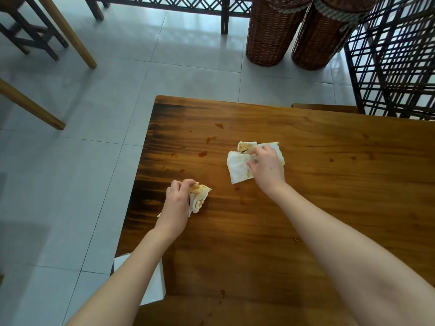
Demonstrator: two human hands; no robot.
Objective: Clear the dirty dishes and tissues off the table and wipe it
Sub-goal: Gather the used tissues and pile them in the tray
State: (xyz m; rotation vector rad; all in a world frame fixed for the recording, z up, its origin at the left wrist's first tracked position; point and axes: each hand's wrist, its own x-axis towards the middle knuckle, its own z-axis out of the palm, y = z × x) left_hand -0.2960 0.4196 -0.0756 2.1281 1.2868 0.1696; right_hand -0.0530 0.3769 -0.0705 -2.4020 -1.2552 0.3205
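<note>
Glossy wooden table, left hand gripping crumpled tissue, orange stains

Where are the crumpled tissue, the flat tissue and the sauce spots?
crumpled tissue (199, 195): head view, its stained bunched middle.
flat tissue (236, 168): head view, its white left part.
sauce spots (203, 153): head view, one reddish spot.

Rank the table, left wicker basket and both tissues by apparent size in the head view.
1. table
2. left wicker basket, partly cropped and farther away
3. flat tissue under the right hand
4. crumpled tissue in the left hand
</note>
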